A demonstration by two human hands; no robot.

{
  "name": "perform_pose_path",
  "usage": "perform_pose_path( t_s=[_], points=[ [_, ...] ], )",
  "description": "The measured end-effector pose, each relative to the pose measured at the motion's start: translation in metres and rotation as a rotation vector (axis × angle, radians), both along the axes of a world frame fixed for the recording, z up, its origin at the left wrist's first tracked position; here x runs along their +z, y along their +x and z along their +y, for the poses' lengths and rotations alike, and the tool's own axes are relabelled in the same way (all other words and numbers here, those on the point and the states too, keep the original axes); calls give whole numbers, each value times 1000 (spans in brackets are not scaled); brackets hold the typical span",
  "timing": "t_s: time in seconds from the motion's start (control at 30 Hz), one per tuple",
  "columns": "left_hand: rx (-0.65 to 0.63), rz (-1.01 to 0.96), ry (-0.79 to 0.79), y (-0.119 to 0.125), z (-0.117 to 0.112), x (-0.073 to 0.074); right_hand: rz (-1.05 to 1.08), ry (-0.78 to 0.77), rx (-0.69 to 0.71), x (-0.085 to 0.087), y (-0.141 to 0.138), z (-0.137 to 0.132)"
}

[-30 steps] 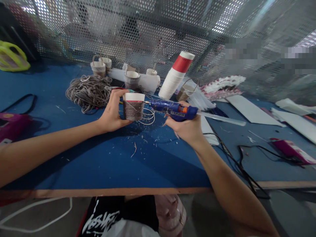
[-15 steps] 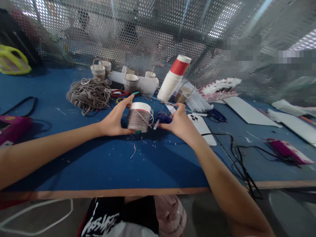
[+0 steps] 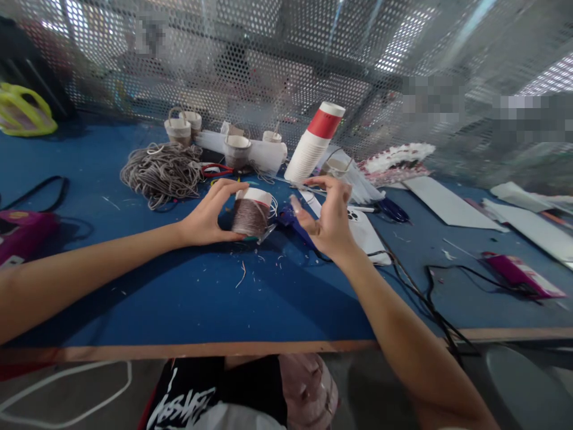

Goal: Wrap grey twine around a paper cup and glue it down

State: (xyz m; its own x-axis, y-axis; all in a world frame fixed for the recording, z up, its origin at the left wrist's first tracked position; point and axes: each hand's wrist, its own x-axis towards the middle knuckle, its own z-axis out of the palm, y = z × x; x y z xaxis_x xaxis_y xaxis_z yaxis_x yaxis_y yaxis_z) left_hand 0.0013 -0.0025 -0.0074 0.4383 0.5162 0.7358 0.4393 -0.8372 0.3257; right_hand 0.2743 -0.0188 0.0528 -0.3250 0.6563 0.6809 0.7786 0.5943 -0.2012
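My left hand (image 3: pixel 210 218) grips a paper cup (image 3: pixel 250 212) wound with grey-brown cord, fingers at its white, bare rim end and thumb at its lower end. A thin pale cord loops out at the cup's right side. To the right, my right hand (image 3: pixel 329 218) is open, thumb and fingers apart, with nothing in it. Just left of that hand, a dark blue glue gun (image 3: pixel 299 230) lies on the table, its clear glue stick or tip close to the cup. A white phone (image 3: pixel 369 236) lies partly behind my right wrist.
A tangled heap of grey cord (image 3: pixel 161 173) lies at the left. Small cord-wrapped cups with handles (image 3: pixel 237 150) stand behind, beside a tilted stack of paper cups (image 3: pixel 313 143). Black cables (image 3: pixel 430 298) trail off the table's edge at right. Red-handled pliers (image 3: pixel 218 170) lie behind my left hand.
My right hand has let go of the blue glue gun, which now lies on the table, and has opened and lifted slightly. My left hand still holds the cup, almost unmoved.
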Motion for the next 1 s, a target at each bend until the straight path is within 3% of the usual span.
perform_pose_path(
  t_s=[0.17, 0.37, 0.53, 1.0],
  points=[
    [73, -28, 110, 0, 0, -2, -156, 97, 212, -1, -12, -19],
    [-61, -6, 76, 0, -2, 4, -281, 83, 307, -4, -12, -22],
    [-102, 25, 43, -1, -4, 8, -347, -26, 300, -1, -15, -23],
    [-93, 24, 63, -1, -4, 9, -274, -28, 247, 3, -5, -22]
  ],
)
